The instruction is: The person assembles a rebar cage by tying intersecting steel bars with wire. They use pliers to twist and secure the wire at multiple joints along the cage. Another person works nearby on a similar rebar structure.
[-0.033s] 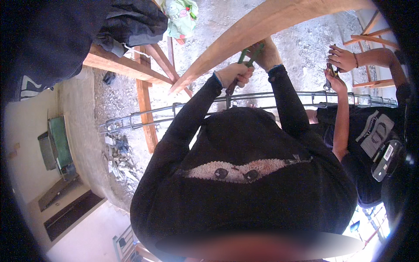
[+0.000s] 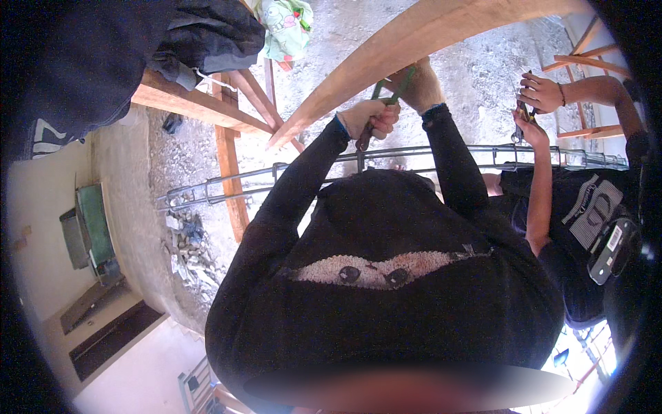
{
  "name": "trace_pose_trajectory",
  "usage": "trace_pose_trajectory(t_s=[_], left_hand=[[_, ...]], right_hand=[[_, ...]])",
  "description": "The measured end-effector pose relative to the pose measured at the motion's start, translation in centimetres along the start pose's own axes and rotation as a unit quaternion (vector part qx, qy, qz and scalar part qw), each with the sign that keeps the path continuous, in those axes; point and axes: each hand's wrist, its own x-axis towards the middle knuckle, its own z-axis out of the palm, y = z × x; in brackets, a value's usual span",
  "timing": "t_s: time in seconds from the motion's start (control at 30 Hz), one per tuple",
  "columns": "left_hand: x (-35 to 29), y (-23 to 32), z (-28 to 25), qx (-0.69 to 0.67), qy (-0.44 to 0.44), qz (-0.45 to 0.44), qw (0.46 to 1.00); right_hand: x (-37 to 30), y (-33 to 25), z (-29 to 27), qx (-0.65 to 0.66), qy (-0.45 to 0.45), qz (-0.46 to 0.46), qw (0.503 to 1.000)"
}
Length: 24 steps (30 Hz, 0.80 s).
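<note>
My left hand [image 2: 365,119] is closed around a pair of green-handled pincers [image 2: 398,91], its dark head pointing toward me just above a long steel rebar cage [image 2: 407,153]. The two green handles spread apart, pointing away from me. Beside the farther handle is my right hand [image 2: 422,86]; a wooden beam [image 2: 372,58] covers part of it, and its fingers are hidden. Both my arms wear black sleeves with blue at the cuffs.
To the right, another person's hands [image 2: 541,94] hold a plier-like tool [image 2: 524,114] above the same cage. Dark clothing [image 2: 207,41] and a light green bag [image 2: 286,31] hang at the upper left. Rubble [image 2: 186,255] lies on the ground near the left wall.
My left hand has shifted very slightly left, and the pincers' handles show a little differently beside my right hand. Little else has moved.
</note>
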Motion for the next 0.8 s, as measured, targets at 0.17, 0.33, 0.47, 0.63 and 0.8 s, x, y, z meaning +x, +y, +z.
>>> trace_pose_trajectory(t_s=[0.17, 0.33, 0.47, 0.63, 0.8], left_hand=[[0.4, 0.7, -1.9, -0.150, -0.172, -0.048, 0.972], [-1.6, 1.7, 1.5, 0.196, 0.174, 0.053, 0.964], [-2.1, 1.4, 5.9, 0.593, 0.390, 0.080, 0.699], [0.8, -0.5, 5.7, 0.594, 0.492, 0.145, 0.620], [-0.7, 0.2, 3.8, 0.554, 0.351, 0.282, 0.700]], right_hand=[[2.7, 0.8, 0.4, 0.282, -0.210, 0.052, 0.935], [2.0, 0.3, 2.4, -0.108, 0.077, 0.024, 0.991], [1.5, 0.2, 4.6, -0.633, 0.175, -0.056, 0.752], [2.0, 1.4, 6.3, -0.808, 0.179, -0.262, 0.497], [1.2, 0.0, 3.7, -0.391, 0.098, -0.083, 0.912]])
